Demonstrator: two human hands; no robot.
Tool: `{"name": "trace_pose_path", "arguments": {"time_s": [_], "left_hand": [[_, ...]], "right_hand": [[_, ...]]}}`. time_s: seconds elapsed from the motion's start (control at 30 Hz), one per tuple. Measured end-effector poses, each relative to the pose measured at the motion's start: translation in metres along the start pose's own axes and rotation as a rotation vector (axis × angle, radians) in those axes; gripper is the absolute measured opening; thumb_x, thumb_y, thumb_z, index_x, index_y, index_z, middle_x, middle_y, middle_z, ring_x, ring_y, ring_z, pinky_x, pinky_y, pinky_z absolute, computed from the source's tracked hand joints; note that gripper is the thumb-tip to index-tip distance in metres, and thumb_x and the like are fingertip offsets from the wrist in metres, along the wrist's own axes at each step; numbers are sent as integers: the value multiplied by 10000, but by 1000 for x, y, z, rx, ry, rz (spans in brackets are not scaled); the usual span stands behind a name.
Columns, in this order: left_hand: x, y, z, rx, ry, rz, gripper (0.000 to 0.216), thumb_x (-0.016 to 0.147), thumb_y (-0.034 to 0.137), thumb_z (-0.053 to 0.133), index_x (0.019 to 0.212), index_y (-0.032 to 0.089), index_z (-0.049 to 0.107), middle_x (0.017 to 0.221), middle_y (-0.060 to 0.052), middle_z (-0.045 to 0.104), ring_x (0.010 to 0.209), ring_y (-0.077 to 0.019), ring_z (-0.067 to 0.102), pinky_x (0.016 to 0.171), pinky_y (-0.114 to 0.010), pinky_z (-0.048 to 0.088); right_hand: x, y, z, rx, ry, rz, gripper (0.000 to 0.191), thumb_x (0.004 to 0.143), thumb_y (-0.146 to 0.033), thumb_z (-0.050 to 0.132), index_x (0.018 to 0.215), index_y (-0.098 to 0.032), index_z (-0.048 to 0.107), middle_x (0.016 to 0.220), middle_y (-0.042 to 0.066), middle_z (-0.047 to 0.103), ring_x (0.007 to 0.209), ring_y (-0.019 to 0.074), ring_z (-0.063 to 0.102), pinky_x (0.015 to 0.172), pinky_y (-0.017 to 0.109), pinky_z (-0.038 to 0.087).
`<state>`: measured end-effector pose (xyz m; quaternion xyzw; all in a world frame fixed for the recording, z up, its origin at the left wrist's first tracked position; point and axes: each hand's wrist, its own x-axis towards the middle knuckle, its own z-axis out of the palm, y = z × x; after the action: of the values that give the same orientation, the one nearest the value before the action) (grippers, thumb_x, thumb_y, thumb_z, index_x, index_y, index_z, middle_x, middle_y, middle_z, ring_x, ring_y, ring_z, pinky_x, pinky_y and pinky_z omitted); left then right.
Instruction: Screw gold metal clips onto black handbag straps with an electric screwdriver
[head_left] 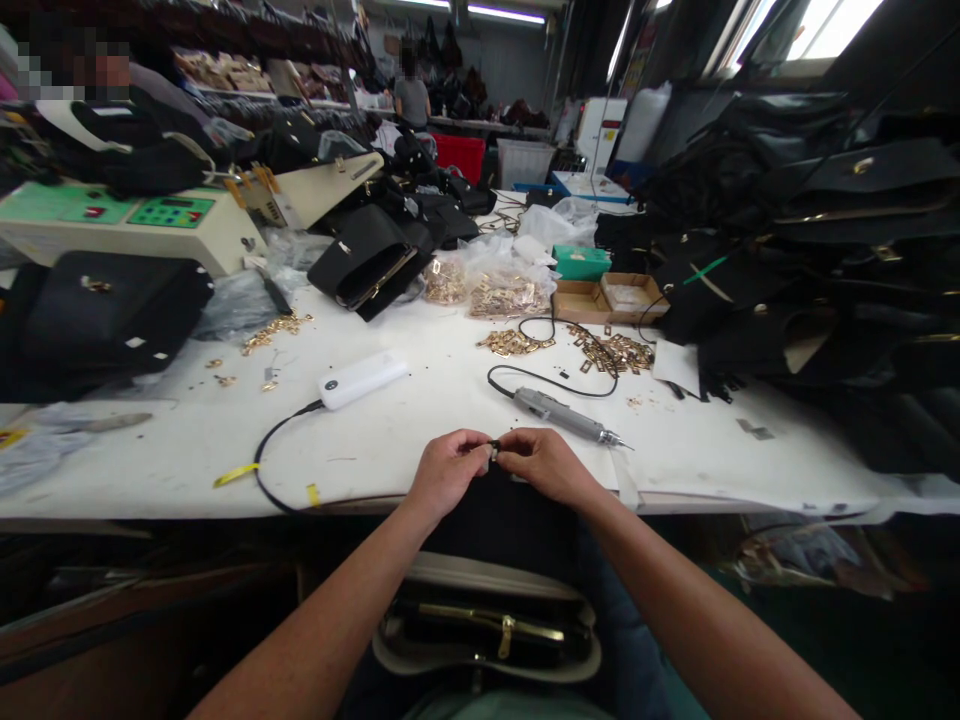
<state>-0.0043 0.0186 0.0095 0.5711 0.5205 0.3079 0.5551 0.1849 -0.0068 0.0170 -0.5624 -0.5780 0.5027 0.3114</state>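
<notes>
At the table's front edge, my left hand (451,468) and my right hand (541,462) meet with fingertips pinched together. Between them is a small piece, dark with a pale metallic spot, at the top edge of a black bag flap (499,525); the fingers hide most of it. Below, across my lap, lies the open black handbag (487,640) with a beige lining and a gold zipper. Just beyond my right hand rests a grey electric screwdriver (566,415), its bit pointing right. A white power bank (364,378) with a black cable lies left of my hands.
Gold rectangular fittings (611,350) lie in loose piles, with bagged fittings (506,295) behind. Cardboard trays (581,300) stand beside them. Black bags (375,260) crowd the left and back, more are stacked at right. A beige machine (135,225) stands left; people are in the background.
</notes>
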Motion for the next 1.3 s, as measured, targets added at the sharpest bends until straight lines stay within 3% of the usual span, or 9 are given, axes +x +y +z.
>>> {"name": "trace_pose_path", "arguments": {"time_s": [0.1, 0.23, 0.37, 0.47, 0.7, 0.8, 1.07, 1.3], "left_hand": [[-1, 0, 0, 28, -10, 13, 277, 791, 394, 662, 931, 170, 745, 671, -7, 684, 641, -155, 628, 636, -261, 481], [-4, 1, 0, 72, -35, 38, 312, 808, 410, 654, 996, 177, 743, 787, -35, 741, 727, -189, 675, 692, -292, 508], [-11, 9, -5, 198, -128, 81, 340, 783, 333, 683, 1101, 226, 738, 952, -27, 784, 854, -212, 714, 814, -313, 510], [-16, 15, -8, 280, -143, 80, 363, 767, 294, 673, 1119, 229, 736, 925, -20, 790, 837, -222, 716, 810, -325, 500], [-21, 9, 0, 84, -140, 9, 358, 748, 329, 659, 1062, 182, 747, 961, -64, 784, 870, -235, 717, 793, -325, 524], [-21, 9, -1, 52, -134, 2, 351, 739, 343, 676, 1041, 182, 756, 983, -71, 781, 889, -232, 712, 819, -329, 530], [-18, 4, 4, 78, -75, -18, 278, 752, 307, 653, 972, 184, 772, 847, -46, 772, 769, -210, 688, 704, -299, 488], [-14, -3, 11, 122, -15, -14, 246, 727, 245, 638, 929, 207, 774, 841, -30, 766, 774, -205, 686, 742, -299, 489]], "right_hand": [[0, 3, 4, 33, -32, 27, 175, 825, -307, 644, 889, -172, 735, 666, -15, 641, 563, 109, 515, 527, 226, 359], [-2, 4, 5, 106, -6, 33, 178, 825, -327, 652, 861, -165, 716, 655, -13, 633, 551, 104, 508, 521, 224, 353], [-6, 2, 3, 159, 9, 37, 263, 815, -294, 658, 1045, -168, 672, 653, -20, 666, 560, 121, 567, 548, 225, 406], [-10, -3, 2, 86, 45, 9, 349, 815, -258, 650, 1155, -183, 645, 698, -17, 711, 593, 131, 608, 582, 229, 435], [-21, -13, 6, -45, 79, -47, 340, 788, -179, 631, 1123, -207, 684, 820, -2, 765, 669, 136, 648, 621, 227, 449], [-21, -16, 8, -66, 101, -54, 328, 786, -166, 627, 1105, -205, 693, 820, 2, 764, 688, 144, 664, 643, 234, 463], [-19, -11, 12, -99, 128, -61, 335, 798, -157, 598, 1118, -185, 691, 795, 4, 740, 679, 141, 646, 648, 238, 462], [-18, -3, 14, -113, 149, -89, 349, 781, -150, 584, 1112, -186, 689, 778, -7, 716, 668, 132, 624, 655, 234, 457]]}}
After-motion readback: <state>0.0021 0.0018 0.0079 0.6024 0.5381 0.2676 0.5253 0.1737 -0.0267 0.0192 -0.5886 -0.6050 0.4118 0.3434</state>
